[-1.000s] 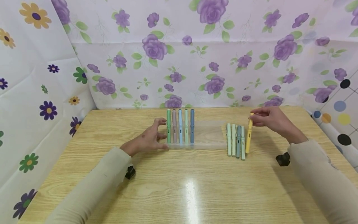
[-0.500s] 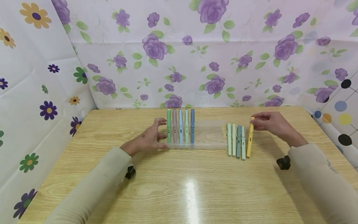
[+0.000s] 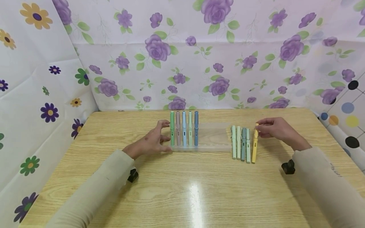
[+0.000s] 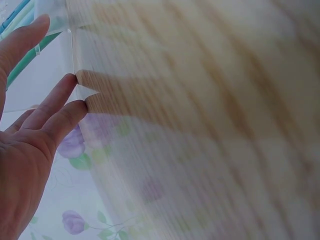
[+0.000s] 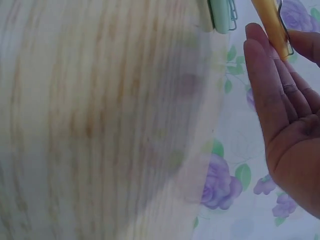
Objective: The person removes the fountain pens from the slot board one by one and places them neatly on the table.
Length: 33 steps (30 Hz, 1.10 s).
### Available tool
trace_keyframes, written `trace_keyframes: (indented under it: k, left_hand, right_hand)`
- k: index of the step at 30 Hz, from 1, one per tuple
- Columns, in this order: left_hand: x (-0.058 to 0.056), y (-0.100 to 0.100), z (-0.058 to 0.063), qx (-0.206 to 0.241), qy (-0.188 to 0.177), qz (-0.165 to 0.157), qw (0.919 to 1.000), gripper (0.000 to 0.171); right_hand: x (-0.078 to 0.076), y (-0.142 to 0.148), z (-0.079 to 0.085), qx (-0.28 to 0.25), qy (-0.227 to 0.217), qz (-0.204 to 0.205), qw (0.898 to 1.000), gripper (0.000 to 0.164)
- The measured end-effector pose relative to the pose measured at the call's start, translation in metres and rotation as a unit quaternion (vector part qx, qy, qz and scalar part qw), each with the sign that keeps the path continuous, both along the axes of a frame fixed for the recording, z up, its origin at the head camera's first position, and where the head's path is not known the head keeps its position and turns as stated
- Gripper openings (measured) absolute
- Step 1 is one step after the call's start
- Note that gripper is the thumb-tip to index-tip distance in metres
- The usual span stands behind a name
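While my left hand [image 3: 156, 139], fingers spread, touches the clear rack [image 3: 215, 149], probably steadying it, five pens [image 3: 184, 134] sit inside; past four loose pens [image 3: 243, 144], the yellow pen [image 3: 255, 147] is pinched by its top in my right hand [image 3: 275, 128].

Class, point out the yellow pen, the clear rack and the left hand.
Yellow pen [image 3: 255, 145]: head view, on its barrel.
Clear rack [image 3: 214, 149]: head view, on the bare front strip.
Left hand [image 3: 154, 140]: head view, on the back of the hand.
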<state>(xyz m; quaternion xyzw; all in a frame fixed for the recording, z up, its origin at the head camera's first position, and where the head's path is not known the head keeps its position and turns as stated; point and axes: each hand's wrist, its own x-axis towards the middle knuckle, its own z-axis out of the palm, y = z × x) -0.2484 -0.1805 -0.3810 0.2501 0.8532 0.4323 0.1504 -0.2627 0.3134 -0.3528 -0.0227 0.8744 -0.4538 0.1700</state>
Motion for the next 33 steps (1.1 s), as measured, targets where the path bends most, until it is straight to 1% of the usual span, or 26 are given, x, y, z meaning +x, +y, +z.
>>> trace_keyframes:
  k: [11, 18, 20, 27, 33]
  left_hand:
    - [0.000, 0.000, 0.000, -0.009, 0.004, 0.007, 0.9999, 0.095]
    - [0.000, 0.001, 0.000, -0.002, 0.002, 0.005, 1.0000, 0.096]
    - [0.000, 0.000, 0.000, 0.000, 0.003, 0.002, 1.0000, 0.096]
    - [0.000, 0.000, 0.000, -0.005, -0.003, 0.006, 1.0000, 0.095]
    - [0.000, 0.000, 0.000, -0.006, 0.002, 0.006, 1.0000, 0.095]
  right_hand:
    - [-0.004, 0.000, -0.010, -0.006, -0.035, 0.005, 0.999, 0.061]
    - [-0.008, -0.002, -0.012, 0.010, -0.041, 0.016, 0.999, 0.060]
    - [-0.009, -0.003, -0.013, 0.013, -0.043, 0.015, 0.999, 0.058]
    - [-0.013, -0.008, -0.017, 0.022, -0.059, 0.002, 0.998, 0.056]
    - [-0.014, -0.010, -0.018, 0.022, -0.063, 0.005, 0.998, 0.053]
